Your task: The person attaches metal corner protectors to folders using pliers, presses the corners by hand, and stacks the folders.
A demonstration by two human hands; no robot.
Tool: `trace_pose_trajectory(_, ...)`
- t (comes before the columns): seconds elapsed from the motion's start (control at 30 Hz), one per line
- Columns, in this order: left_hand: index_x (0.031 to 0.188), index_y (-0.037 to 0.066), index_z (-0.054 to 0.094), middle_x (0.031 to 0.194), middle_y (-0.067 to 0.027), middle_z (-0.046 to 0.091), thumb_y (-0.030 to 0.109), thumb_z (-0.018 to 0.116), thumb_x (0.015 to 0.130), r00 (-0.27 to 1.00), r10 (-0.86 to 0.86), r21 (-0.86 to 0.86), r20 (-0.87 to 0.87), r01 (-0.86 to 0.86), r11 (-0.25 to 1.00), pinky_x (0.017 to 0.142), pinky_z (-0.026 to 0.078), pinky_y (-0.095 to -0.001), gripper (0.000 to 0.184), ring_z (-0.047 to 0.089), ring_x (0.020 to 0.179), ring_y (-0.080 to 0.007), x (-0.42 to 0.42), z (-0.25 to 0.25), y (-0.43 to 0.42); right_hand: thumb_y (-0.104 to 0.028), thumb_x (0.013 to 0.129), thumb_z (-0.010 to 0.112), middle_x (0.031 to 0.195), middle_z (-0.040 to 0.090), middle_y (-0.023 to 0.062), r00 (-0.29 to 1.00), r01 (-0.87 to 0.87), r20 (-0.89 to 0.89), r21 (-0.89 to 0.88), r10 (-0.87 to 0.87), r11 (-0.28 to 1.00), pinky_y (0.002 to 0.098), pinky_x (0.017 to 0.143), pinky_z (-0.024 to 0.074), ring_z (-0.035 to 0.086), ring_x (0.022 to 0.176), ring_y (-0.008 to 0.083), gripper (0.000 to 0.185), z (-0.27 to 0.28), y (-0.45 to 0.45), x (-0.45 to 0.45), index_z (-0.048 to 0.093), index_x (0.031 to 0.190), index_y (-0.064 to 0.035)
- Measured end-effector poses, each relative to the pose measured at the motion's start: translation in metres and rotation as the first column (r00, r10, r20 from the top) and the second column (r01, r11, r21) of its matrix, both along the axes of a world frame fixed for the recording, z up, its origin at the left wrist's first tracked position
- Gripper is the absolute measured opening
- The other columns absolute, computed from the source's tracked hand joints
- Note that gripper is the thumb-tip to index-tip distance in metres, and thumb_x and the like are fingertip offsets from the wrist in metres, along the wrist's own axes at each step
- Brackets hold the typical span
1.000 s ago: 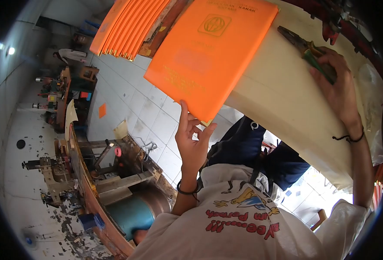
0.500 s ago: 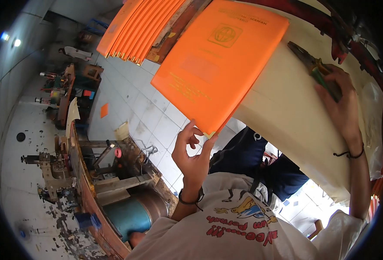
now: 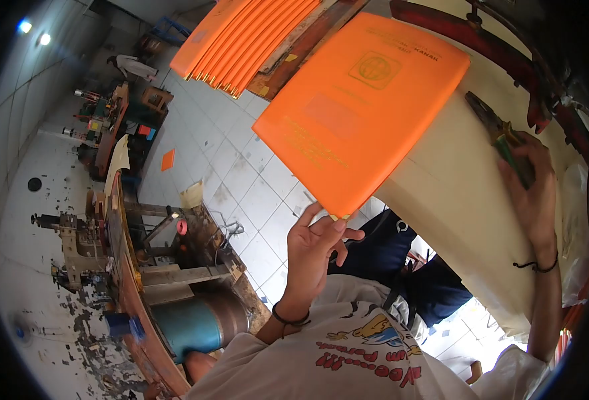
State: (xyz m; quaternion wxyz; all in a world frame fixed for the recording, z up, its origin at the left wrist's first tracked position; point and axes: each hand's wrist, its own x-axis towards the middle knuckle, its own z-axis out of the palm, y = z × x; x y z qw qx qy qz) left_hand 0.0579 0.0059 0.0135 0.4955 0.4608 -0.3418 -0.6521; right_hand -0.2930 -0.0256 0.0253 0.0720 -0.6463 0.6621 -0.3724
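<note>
An orange folder [image 3: 368,113] with gold lettering and a round gold emblem lies on the cream-covered table, its near corner sticking out past the edge. At that corner is a small gold metal corner piece [image 3: 338,217]. My left hand [image 3: 311,257] pinches the corner there between thumb and index finger, with the other fingers curled loosely; part of the grip is hidden. To the right of the folder, my right hand [image 3: 534,183] is closed around the green handles of a pair of pliers [image 3: 498,130]. The pliers' jaws point toward the folder without touching it.
Several orange folders [image 3: 248,43] are stacked in an overlapping row at the table's far left, beside a wooden board [image 3: 274,83]. A dark red metal frame [image 3: 508,60] runs along the far right. Left stands a worn wooden bench [image 3: 128,280] with a machine [image 3: 78,250].
My left thumb has moved onto the folder's corner, and the fingers have shifted around it. The pliers remain in my right hand. The whole view has shifted slightly.
</note>
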Motion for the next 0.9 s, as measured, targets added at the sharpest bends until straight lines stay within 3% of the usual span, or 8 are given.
trace_pose_trajectory(0.33, 0.123, -0.004, 0.054, 0.107, -0.0177, 0.069, 0.010, 0.061, 0.095, 0.977, -0.030, -0.064, 0.211, 0.044, 0.997, 0.043, 0.045, -0.0221, 0.033, 0.072, 0.079, -0.0242, -0.004, -0.004, -0.007, -0.008, 0.082, 0.070, 0.123, 0.060, 0.0194, 1.000, -0.001, -0.007, -0.013, 0.001, 1.000, 0.0396, 0.098, 0.0446, 0.057, 0.114, 0.0332, 0.018, -0.001, 0.001, -0.001, 0.060, 0.094, 0.0007)
trace_pose_trajectory(0.53, 0.124, -0.004, 0.054, 0.108, -0.0183, 0.069, 0.007, 0.061, 0.094, 0.966, -0.033, -0.120, 0.256, 0.065, 0.991, 0.048, 0.050, -0.0206, 0.032, 0.068, 0.072, -0.0142, -0.001, -0.010, -0.007, -0.007, 0.082, 0.070, 0.123, 0.060, 0.0199, 1.000, -0.022, -0.001, -0.032, 0.022, 0.999, 0.0391, 0.097, 0.0451, 0.057, 0.114, 0.0335, 0.018, -0.001, 0.001, -0.001, 0.060, 0.095, 0.0013)
trace_pose_trajectory(0.63, 0.124, -0.004, 0.054, 0.109, -0.0185, 0.069, 0.006, 0.061, 0.094, 0.963, -0.047, -0.069, 0.265, 0.067, 0.995, 0.050, 0.051, -0.0192, 0.033, 0.066, 0.065, -0.0110, 0.000, -0.001, -0.007, -0.007, 0.082, 0.070, 0.123, 0.060, 0.0199, 1.000, -0.008, -0.004, -0.021, 0.008, 1.000, 0.0395, 0.097, 0.0453, 0.057, 0.114, 0.0337, 0.018, 0.001, 0.002, 0.001, 0.060, 0.095, 0.0022)
trace_pose_trajectory(0.83, 0.122, -0.004, 0.054, 0.106, -0.0183, 0.069, 0.011, 0.062, 0.095, 0.970, -0.006, -0.048, 0.243, 0.019, 0.999, 0.042, 0.042, -0.0183, 0.032, 0.066, 0.057, -0.0144, 0.002, 0.004, -0.004, -0.007, 0.083, 0.070, 0.124, 0.059, 0.0200, 0.999, -0.015, -0.043, -0.012, 0.015, 1.000, 0.0402, 0.097, 0.0452, 0.056, 0.114, 0.0339, 0.019, 0.002, 0.001, 0.000, 0.059, 0.096, 0.0021)
trace_pose_trajectory(0.9, 0.122, -0.005, 0.054, 0.107, -0.0172, 0.069, 0.008, 0.061, 0.095, 0.976, -0.017, -0.079, 0.218, 0.035, 0.996, 0.042, 0.039, -0.0170, 0.031, 0.068, 0.064, -0.0144, 0.002, 0.000, -0.005, -0.006, 0.083, 0.070, 0.123, 0.059, 0.0203, 0.998, -0.025, -0.059, -0.023, 0.024, 0.999, 0.0404, 0.097, 0.0452, 0.056, 0.114, 0.0342, 0.019, 0.001, 0.000, -0.001, 0.059, 0.096, 0.0016)
